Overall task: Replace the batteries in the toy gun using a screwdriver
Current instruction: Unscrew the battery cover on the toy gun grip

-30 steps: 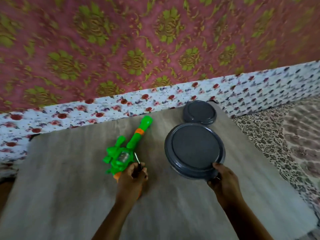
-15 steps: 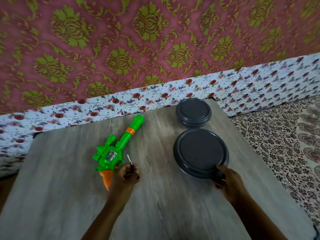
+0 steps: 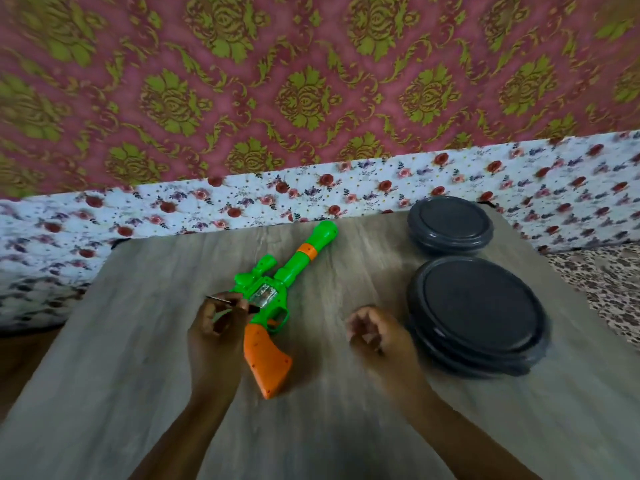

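On the table, a grey wood-grain top, the toy gun lies flat on its side near the middle. Its green barrel, with an orange ring, points toward the far edge and slightly right; its orange stock points back toward the person. A clear panel with something shiny behind it shows in the green body, with a green scope along its left side.

At the gun's left, the left hand hovers just beside the body with its fingers curled round a small screwdriver. The thin metal shaft sticks out to the left past the knuckles, and the dark handle end lies against or just over the gun's body; blur makes it hard to say which.

To the right of the stock, the right hand sits apart from the gun, fingers curled in loosely; it seems to hold nothing, though motion blur smears the fingertips.

Just right of that hand stands a large dark grey round container with its lid on. A smaller one sits behind it at the far edge.
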